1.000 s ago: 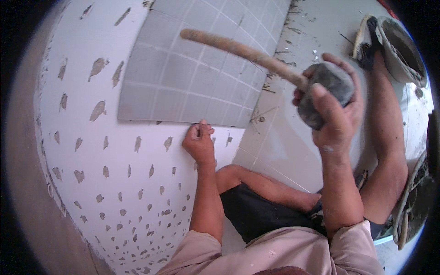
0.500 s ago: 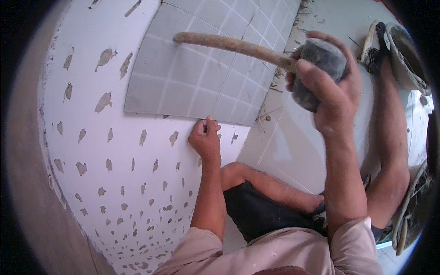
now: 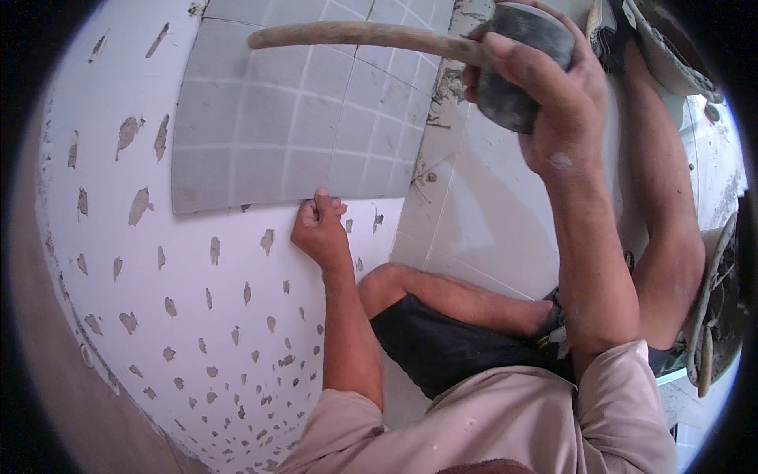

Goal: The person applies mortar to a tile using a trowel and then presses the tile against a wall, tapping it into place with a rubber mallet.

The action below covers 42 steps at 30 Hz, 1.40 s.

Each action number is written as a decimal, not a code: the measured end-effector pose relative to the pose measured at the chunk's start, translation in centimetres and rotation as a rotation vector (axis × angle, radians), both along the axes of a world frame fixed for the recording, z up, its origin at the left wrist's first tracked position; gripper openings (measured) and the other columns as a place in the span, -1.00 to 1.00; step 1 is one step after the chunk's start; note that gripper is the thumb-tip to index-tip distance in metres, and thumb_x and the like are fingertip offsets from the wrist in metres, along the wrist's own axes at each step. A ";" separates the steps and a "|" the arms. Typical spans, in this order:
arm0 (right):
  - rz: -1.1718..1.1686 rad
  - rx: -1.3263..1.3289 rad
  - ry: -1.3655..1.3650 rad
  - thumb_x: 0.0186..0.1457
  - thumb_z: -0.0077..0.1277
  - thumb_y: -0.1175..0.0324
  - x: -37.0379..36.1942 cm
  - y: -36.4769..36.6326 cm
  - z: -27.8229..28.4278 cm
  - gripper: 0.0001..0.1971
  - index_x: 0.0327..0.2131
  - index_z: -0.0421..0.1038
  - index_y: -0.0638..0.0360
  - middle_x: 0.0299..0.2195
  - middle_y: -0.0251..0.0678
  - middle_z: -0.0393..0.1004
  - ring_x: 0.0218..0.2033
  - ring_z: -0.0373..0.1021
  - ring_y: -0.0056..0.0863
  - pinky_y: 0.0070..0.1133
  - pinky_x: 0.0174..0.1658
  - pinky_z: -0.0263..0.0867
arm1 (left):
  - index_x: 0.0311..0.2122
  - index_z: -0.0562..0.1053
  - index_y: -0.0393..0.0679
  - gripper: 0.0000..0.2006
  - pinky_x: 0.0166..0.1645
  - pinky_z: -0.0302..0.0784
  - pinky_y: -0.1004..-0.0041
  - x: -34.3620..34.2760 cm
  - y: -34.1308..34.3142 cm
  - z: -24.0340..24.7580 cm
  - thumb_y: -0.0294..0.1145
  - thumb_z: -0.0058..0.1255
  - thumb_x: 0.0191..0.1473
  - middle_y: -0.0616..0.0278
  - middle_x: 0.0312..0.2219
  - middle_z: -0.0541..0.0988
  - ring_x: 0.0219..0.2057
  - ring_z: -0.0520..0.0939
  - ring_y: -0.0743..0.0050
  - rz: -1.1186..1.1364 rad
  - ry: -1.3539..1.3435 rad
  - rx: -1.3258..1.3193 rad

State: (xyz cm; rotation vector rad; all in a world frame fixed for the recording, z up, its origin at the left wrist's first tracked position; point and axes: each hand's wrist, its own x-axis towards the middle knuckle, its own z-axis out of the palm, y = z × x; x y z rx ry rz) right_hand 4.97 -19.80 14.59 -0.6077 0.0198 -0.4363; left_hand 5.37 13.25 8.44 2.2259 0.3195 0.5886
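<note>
My right hand (image 3: 559,103) grips a rubber mallet by its dark, cylindrical head (image 3: 517,71). The mallet's wooden handle (image 3: 347,33) points left across the grey wall tiles (image 3: 260,130), which bear a pale grid of lines. Down at the lower edge of the tiles, my left hand (image 3: 322,229) is closed, with its fingers curled and one fingertip at that edge. Whatever those fingers may pinch is hidden or too small to make out. Below the tiles the white wall (image 3: 213,308) is covered in chipped grey marks.
Pale floor tiles (image 3: 489,205) lie to the right of the wall, with mortar crumbs (image 3: 430,178) along their joint. At the far right stand dirty buckets (image 3: 679,55), (image 3: 714,308). My bent legs (image 3: 466,304) are between wall and buckets.
The view has shifted, so the wall, tiles and both hands sit further left. The mallet stays in my right hand, its handle still pointing left. My left hand remains at the tile edge.
</note>
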 end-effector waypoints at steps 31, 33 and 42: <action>-0.129 -1.963 0.495 -0.01 0.14 0.46 -12.7 -2.0 -16.5 -0.62 -0.10 0.56 -0.24 -0.11 -0.38 0.45 -0.11 0.32 -0.17 -0.34 -0.08 0.27 | -0.55 0.40 -0.19 -0.70 -0.52 0.17 0.45 -5.1 -9.7 -10.1 -0.37 0.13 0.22 0.42 -0.71 0.29 -0.64 0.26 0.63 -0.204 0.575 -0.291; 0.030 -2.082 0.688 -0.04 0.16 0.45 -12.9 -1.3 -16.6 -0.59 -0.07 0.55 -0.23 -0.15 -0.36 0.39 -0.12 0.29 -0.19 -0.32 -0.09 0.22 | -0.53 0.38 -0.23 -0.70 -0.44 0.28 0.42 -4.8 -10.1 -11.5 -0.37 0.12 0.23 0.37 -0.65 0.38 -0.58 0.35 0.59 -0.232 0.553 -0.365; 0.292 -2.080 0.940 0.13 0.01 0.29 -13.0 -2.8 -17.6 -0.70 -0.05 0.54 -0.09 -0.08 -0.25 0.41 0.05 0.32 -0.14 -0.25 0.04 0.28 | -0.43 0.43 -0.29 -0.81 -0.22 0.45 0.19 -6.4 -13.7 -17.4 -0.40 0.11 0.15 0.04 -0.48 0.53 -0.41 0.53 0.04 -0.556 0.413 0.119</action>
